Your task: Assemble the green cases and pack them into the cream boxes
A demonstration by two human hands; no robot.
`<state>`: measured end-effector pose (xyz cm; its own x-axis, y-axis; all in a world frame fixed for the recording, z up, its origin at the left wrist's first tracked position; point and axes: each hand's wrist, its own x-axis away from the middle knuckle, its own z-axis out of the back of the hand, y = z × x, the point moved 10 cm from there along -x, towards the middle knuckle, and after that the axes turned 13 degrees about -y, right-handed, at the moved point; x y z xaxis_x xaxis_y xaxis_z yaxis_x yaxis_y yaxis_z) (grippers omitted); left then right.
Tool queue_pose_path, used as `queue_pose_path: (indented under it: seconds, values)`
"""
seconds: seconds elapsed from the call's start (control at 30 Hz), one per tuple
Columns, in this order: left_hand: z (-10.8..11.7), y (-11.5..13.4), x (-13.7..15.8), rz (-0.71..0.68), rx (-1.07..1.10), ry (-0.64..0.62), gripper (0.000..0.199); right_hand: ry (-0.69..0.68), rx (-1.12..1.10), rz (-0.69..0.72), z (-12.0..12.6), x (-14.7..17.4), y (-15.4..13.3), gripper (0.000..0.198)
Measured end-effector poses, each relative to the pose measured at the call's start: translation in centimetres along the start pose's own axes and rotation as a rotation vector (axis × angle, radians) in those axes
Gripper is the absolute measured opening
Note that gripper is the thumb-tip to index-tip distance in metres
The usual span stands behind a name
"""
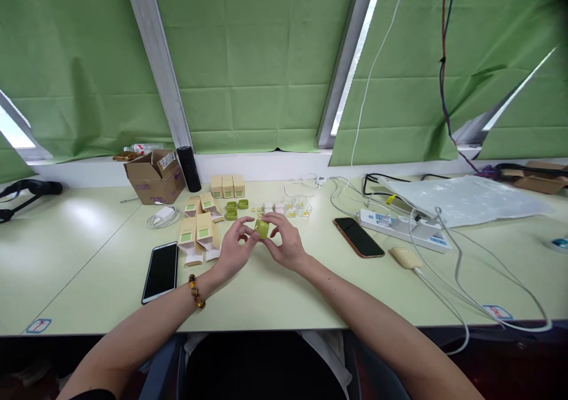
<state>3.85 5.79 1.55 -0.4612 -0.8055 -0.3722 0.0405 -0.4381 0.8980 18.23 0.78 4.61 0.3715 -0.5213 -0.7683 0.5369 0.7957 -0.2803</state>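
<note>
Both hands meet over the middle of the table around a small green case (261, 229) with rounded corners. My left hand (235, 247) pinches its left side, a beaded bracelet on that wrist. On the other side, the fingers of my right hand (286, 244) close on its right edge. Just behind lie several small green trays (231, 210), tiny yellowish pieces, whitish pieces (273, 207) and clear containers (298, 206) with yellow bits inside. To the left stand open kraft boxes (205, 233) with green labels.
A phone (160, 271) lies left, and another phone (359, 237) right. Farther right are a power strip (404, 229), a beige mouse-shaped device (405, 257), loose white cables and bubble wrap (465, 199). A cardboard box (155, 177) and black cylinder (189, 169) stand at the back left.
</note>
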Motion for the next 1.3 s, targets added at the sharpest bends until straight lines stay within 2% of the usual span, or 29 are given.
queue_pose_path:
  seconds: [0.17, 0.43, 0.6, 0.73, 1.0, 1.07, 1.17, 1.3]
  values:
    - [0.7, 1.1, 0.5, -0.048, -0.110, 0.055, 0.023, 0.065, -0.096, -0.041, 0.8, -0.1, 0.5, 0.047]
    - [0.7, 1.0, 0.2, -0.023, -0.176, 0.058, 0.021, 0.001, -0.056, 0.003, -0.4, 0.3, 0.2, 0.045]
    - [0.6, 0.0, -0.1, 0.040, -0.098, 0.027, 0.024, -0.009, -0.019, 0.023, -0.4, 0.2, 0.0, 0.044]
    - [0.5, -0.9, -0.3, 0.066, 0.060, -0.001, 0.031, -0.007, -0.039, -0.001, -0.4, 0.0, 0.1, 0.045]
    - [2.1, -2.3, -0.8, 0.086, 0.209, 0.092, 0.028, -0.001, -0.125, -0.137, -0.5, 0.1, 2.1, 0.047]
    - [2.8, -2.3, -0.8, 0.064, 0.151, 0.140, 0.030, 0.007, -0.151, -0.162, -0.4, 0.2, 2.6, 0.048]
    - [3.5, -0.6, -0.6, -0.066, -0.061, 0.169, 0.032, -0.005, -0.148, -0.156, -0.4, 0.1, 2.7, 0.052]
    - [1.6, 2.8, 0.0, -0.309, -0.427, 0.025, 0.054, -0.049, -0.016, -0.059, -0.5, -0.1, 1.3, 0.064]
